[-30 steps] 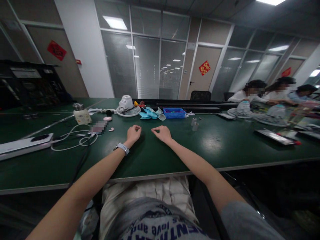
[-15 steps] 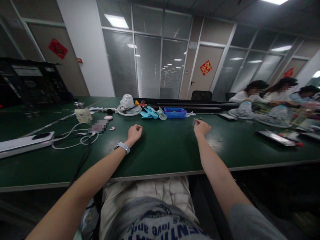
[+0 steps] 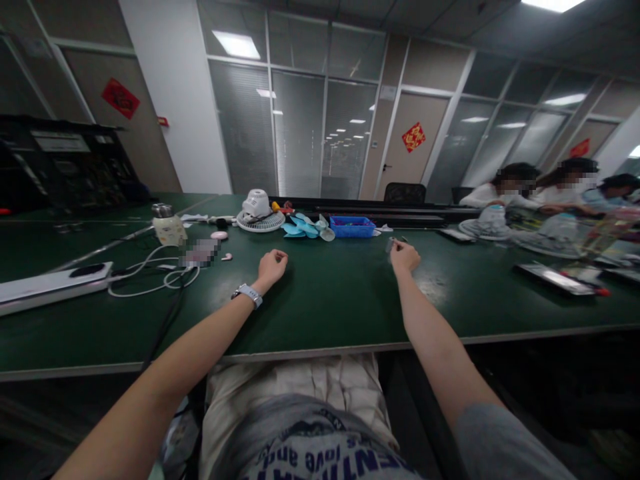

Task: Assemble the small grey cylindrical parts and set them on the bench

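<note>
My left hand (image 3: 273,267) rests on the green table (image 3: 325,307), its fingers curled in, with nothing visible between them. On its wrist is a watch with a light band (image 3: 249,295). My right hand (image 3: 405,256) is at the right, thumb and fingers pinched on a small, see-through piece (image 3: 389,245) too blurred to name. Beyond the hands lie light-blue fan blades (image 3: 301,227) and a blue plastic basket (image 3: 352,227) holding small things. To their left, a white fan base (image 3: 256,203) sits on a round white fan grille (image 3: 261,221).
At the left are a cream bottle (image 3: 170,227), a white power strip (image 3: 55,285) with looped cables, a pink case (image 3: 219,235) and an earbud (image 3: 227,257). Dark rails (image 3: 400,217) run along the back. Co-workers sit at the right behind fan parts and a tablet-like device (image 3: 560,279).
The whole view has shifted very slightly to the right. Both hands keep nearly the same pose and place on the table; the right hand still pinches the small piece.
</note>
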Tool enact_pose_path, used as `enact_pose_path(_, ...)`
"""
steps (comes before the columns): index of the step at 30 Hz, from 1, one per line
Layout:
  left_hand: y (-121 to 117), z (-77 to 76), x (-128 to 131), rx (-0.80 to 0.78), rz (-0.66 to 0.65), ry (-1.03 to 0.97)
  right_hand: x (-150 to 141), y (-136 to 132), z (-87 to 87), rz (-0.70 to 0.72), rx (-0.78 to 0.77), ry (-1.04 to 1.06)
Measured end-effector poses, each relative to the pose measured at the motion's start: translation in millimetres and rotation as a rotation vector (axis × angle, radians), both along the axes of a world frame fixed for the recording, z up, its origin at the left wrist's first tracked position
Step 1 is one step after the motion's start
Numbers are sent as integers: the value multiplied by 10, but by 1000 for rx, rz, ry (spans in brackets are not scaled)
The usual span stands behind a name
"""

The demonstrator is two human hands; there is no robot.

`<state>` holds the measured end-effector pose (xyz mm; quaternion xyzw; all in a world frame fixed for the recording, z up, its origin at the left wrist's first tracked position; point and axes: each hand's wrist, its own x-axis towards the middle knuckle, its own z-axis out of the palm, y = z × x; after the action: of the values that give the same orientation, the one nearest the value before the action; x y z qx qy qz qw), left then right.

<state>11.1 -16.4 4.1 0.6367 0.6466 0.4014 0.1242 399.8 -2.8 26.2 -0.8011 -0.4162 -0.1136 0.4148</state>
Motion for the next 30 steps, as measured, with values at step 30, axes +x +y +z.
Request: enact_pose_path(30, -195, 147, 124, 182, -169, -108, -1729, -186, -20, 882, 59, 63)
